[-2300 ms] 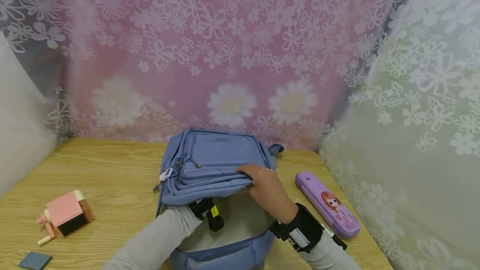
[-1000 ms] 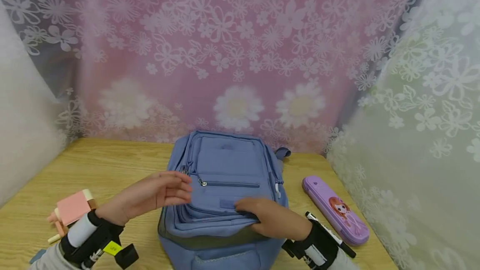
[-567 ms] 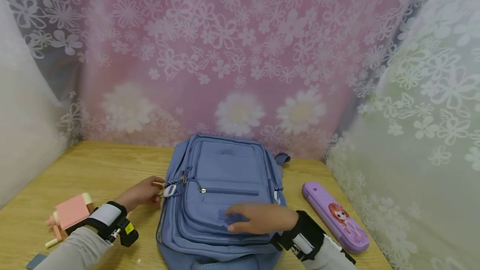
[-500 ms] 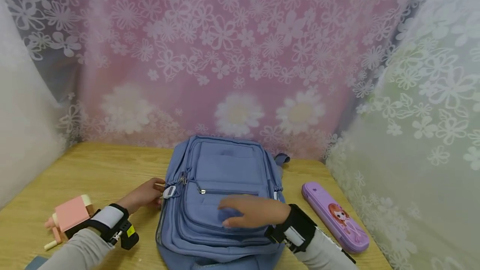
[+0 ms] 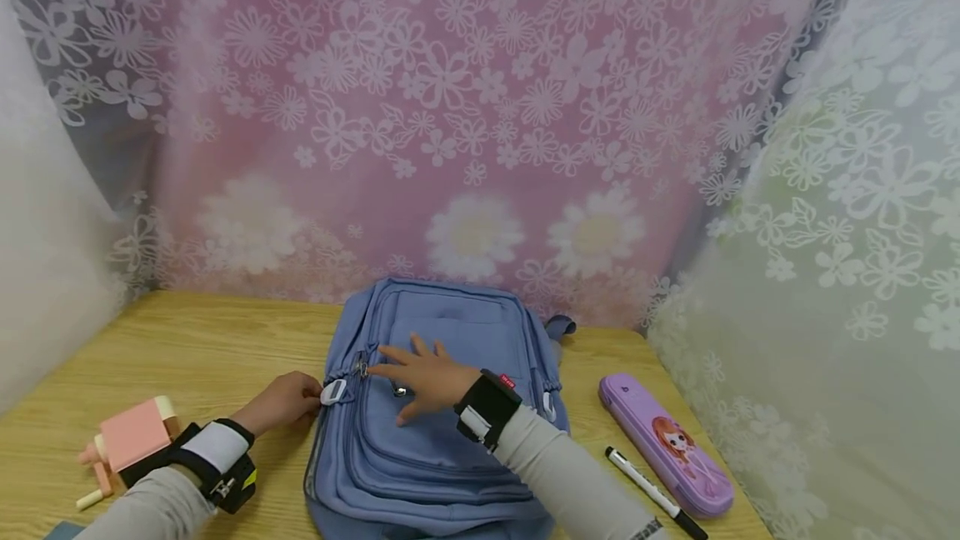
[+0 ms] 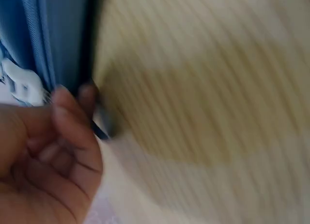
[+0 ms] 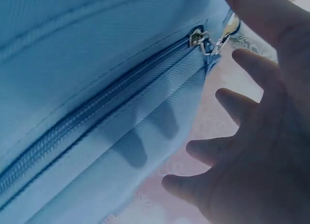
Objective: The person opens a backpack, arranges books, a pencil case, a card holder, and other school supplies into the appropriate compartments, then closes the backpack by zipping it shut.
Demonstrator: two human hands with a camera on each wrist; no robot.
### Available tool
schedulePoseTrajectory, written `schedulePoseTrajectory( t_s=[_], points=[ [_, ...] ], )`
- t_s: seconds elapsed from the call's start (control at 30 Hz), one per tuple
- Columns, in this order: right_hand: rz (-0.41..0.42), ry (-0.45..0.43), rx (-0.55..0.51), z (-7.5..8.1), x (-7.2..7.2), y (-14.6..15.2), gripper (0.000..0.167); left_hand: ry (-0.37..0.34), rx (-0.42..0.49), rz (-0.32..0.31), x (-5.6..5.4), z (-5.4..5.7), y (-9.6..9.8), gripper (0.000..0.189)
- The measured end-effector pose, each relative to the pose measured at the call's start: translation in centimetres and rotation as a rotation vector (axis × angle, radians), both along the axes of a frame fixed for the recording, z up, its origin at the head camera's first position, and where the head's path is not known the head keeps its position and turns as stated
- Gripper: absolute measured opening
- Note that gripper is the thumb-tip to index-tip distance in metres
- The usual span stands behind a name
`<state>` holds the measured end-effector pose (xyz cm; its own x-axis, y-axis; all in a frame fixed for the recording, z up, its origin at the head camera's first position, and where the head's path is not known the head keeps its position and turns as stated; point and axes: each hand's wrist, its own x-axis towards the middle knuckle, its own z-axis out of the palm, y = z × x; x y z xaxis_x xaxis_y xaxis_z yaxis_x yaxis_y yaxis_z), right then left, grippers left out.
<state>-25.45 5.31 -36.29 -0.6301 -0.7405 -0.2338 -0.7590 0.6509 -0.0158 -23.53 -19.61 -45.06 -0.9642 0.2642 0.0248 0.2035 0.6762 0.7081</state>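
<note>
A blue backpack (image 5: 450,461) lies on the wooden table, its front with several zippers facing up. At its left edge my left hand (image 5: 285,400) pinches a dark strap end (image 6: 100,131) beside a white buckle (image 5: 334,392); the left wrist view is blurred there. Fingers spread, my right hand (image 5: 427,377) hovers over the upper left of the bag's front, close to a metal zipper pull (image 5: 362,365). In the right wrist view a zipper pull (image 7: 196,38) hangs near those fingertips, apart from them.
Right of the bag lie a purple pencil case (image 5: 663,444) and a black-and-white marker (image 5: 652,490). A pink box-shaped gadget with a crank (image 5: 135,436) sits at the left, and a dark flat piece (image 5: 63,532) at the lower left corner. Patterned curtains (image 5: 465,107) surround the table.
My left hand has come out of the backpack and gone to its left edge. The front flap has dropped down over the opening. My right hand has let go of it and moved up and left.
</note>
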Motion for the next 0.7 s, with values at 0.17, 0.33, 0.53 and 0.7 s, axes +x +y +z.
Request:
schedulePoseTrajectory(
  t_s=[0.17,0.33,0.53,0.7],
  points=[
    [-0.051,-0.01,0.056,-0.7,-0.4,-0.6,0.081,0.076,-0.041,-0.137,0.7,-0.1,-1.0,0.018],
    [-0.068,-0.033,0.059,-1.1,-0.6,-0.9,0.076,0.081,-0.073,-0.213,2.1,0.2,-2.0,0.013],
    [-0.065,-0.043,0.032,-1.4,-0.5,-1.0,0.075,-0.008,-0.091,-0.364,4.8,1.0,-2.2,0.019],
    [-0.085,-0.075,0.003,-1.6,-0.4,-0.6,0.075,-0.001,-0.126,-0.545,7.2,2.0,-0.4,0.023]
  ],
)
